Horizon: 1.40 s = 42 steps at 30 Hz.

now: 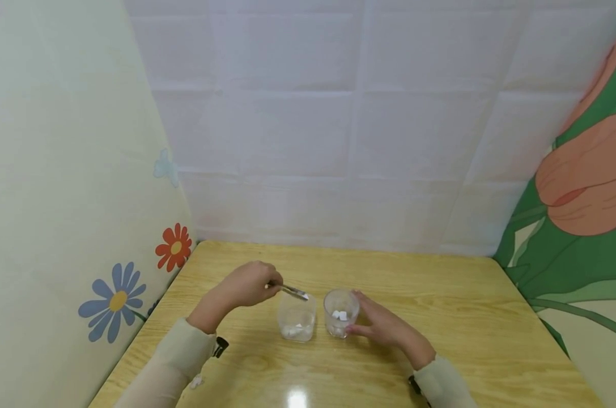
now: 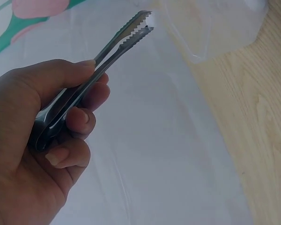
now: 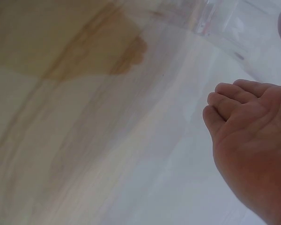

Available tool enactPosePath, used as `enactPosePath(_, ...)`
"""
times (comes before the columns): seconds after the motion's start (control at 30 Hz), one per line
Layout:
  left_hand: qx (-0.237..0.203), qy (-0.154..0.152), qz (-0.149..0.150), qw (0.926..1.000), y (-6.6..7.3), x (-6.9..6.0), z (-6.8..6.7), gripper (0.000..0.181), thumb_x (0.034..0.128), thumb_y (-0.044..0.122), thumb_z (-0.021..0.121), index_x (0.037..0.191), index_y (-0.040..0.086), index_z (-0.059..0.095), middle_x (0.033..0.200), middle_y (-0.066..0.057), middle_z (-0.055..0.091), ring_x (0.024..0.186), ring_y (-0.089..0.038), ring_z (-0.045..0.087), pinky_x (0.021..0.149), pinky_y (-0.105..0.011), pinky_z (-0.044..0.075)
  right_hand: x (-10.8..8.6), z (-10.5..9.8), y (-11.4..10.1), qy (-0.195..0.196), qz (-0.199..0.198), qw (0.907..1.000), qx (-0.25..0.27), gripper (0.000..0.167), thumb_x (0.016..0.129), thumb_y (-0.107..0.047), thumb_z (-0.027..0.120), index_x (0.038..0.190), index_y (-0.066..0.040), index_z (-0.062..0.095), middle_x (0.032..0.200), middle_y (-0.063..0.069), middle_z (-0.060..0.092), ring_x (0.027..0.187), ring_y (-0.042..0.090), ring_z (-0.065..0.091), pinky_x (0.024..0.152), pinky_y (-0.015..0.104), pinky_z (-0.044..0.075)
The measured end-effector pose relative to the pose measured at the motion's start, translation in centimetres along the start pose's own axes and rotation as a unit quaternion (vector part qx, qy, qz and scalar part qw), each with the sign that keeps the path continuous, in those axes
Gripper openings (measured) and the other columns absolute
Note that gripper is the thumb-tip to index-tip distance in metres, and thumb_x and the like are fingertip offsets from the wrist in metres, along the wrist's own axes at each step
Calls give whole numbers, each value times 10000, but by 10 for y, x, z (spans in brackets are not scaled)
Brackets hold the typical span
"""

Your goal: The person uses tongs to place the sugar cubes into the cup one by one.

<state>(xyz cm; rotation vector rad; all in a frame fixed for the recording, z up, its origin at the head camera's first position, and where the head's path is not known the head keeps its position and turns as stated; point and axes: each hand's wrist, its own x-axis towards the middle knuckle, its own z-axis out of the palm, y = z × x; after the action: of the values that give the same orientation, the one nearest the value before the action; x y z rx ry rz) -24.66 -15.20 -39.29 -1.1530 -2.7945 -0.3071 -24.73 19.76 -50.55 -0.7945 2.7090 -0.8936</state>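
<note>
My left hand (image 1: 250, 284) (image 2: 51, 117) grips metal tongs (image 1: 293, 292) (image 2: 89, 84) with serrated tips. A small white piece (image 2: 151, 19) sits between the tips in the left wrist view. In the head view the tips are over the back rim of a clear square container (image 1: 297, 317), which has white pieces (image 1: 296, 330) at its bottom. To its right stands a clear glass (image 1: 341, 309) holding white cubes (image 1: 340, 315). My right hand (image 1: 381, 323) (image 3: 253, 136) rests round the glass's right side, thumb and fingers spread along it.
Several small white pieces (image 1: 196, 382) lie on the wooden table (image 1: 440, 294) by my left sleeve. A white sheet (image 1: 348, 124) hangs behind the table, with a flower-patterned panel (image 1: 58, 226) at the left and a green and pink one (image 1: 588, 238) at the right.
</note>
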Motion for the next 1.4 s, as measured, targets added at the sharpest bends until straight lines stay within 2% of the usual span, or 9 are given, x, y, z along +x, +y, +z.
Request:
enactPosePath(0.3,-72,219,14,9997,4,8,-6,71,949,155,724,979,118,777,890,37,700,751,-52,624,674,-257,527,1,0,0,0,16,10000,-63,975,922,-487,697,1574,62,223,1612,302,212,1470,479,265,1176,602,218)
enactPosePath(0.53,-137,235,102,9996,10,15,-6,77,962,170,711,985,143,779,910,47,712,762,-43,626,687,-263,531,1,0,0,-35,1,10000,-48,973,927,-493,690,1573,65,224,1612,305,210,1472,481,259,1175,604,221)
enactPosePath(0.73,-176,267,182,9993,14,23,-1,87,963,167,708,990,130,782,936,29,730,791,-75,650,708,-287,541,1,0,0,-54,45,10000,-66,973,928,-493,690,1577,59,219,1614,301,208,1475,478,255,1177,602,220)
enactPosePath(1.0,-125,227,353,9990,19,35,6,100,968,189,707,985,136,789,903,42,717,745,-33,611,672,-239,517,1,-1,-1,-35,1,10000,-79,992,919,-503,692,1573,70,214,1609,312,208,1475,478,254,1178,598,215)
enactPosePath(1.4,-237,21,220,9995,30,43,18,117,978,191,690,1005,136,791,955,24,741,803,-58,656,719,-256,547,-1,-3,-4,-17,11,10000,68,981,904,-488,714,1577,43,237,1617,284,214,1480,461,257,1174,602,215)
